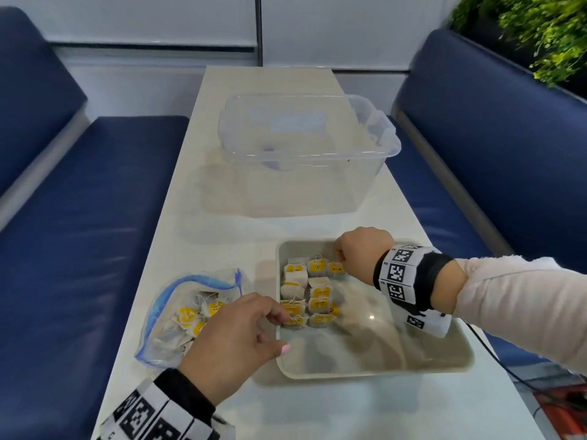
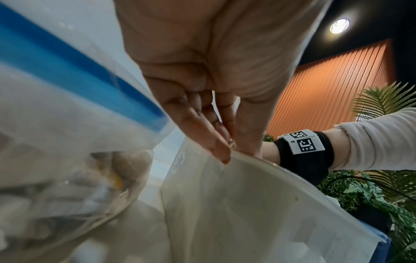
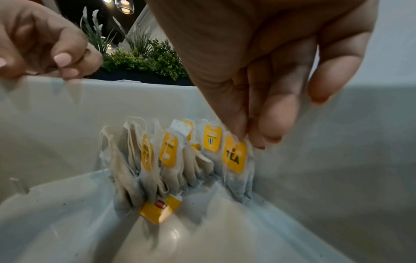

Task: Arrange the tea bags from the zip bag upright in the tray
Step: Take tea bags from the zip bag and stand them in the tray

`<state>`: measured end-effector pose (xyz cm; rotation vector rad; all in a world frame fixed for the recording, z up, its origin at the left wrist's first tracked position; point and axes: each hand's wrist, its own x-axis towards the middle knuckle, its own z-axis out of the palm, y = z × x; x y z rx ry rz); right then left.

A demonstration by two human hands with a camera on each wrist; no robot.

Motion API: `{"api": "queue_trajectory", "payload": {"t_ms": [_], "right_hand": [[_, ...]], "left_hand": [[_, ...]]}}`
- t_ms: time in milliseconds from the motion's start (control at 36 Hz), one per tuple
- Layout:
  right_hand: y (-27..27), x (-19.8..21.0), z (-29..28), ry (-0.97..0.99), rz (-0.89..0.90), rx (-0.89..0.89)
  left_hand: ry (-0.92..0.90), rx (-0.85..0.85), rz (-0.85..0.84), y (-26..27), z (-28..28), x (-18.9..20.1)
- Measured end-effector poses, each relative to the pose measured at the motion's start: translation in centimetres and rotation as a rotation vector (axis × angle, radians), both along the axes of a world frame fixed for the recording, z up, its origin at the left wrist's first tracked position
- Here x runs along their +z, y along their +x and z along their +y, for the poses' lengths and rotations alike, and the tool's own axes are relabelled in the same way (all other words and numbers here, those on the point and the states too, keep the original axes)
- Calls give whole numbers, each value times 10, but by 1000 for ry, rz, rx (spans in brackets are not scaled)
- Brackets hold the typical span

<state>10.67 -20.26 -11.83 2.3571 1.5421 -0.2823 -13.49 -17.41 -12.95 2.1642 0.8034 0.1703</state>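
Observation:
A beige tray (image 1: 374, 373) lies on the white table in front of me. Several tea bags (image 1: 319, 304) with yellow tags stand upright in rows in its left part. My right hand (image 1: 341, 258) pinches the top of the tea bag (image 3: 234, 154) marked TEA, which stands at the far end of the rows (image 3: 166, 153). My left hand (image 1: 282, 325) reaches over the tray's left rim, its fingertips at the nearest tea bag (image 1: 295, 320); the rim hides the grip in the left wrist view. The zip bag (image 1: 165, 331), open with a blue seal, lies left of the tray and holds more tea bags.
An empty clear plastic bin (image 1: 305, 154) stands behind the tray. Blue benches (image 1: 79, 217) run along both sides of the narrow table. A black cable (image 1: 489, 347) trails off the right edge. A loose yellow tag (image 3: 159, 210) lies on the tray floor.

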Motion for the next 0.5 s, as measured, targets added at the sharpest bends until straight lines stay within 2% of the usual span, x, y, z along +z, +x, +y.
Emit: {"api": "queue_trajectory", "payload": {"t_ms": [333,500], "right_hand": [[3,15,-11,-11,44,40],[-2,8,-19,-269,117,147]], "left_hand": [[51,-45,32,0,1,0],[66,-54,29,1,2,-2]]}}
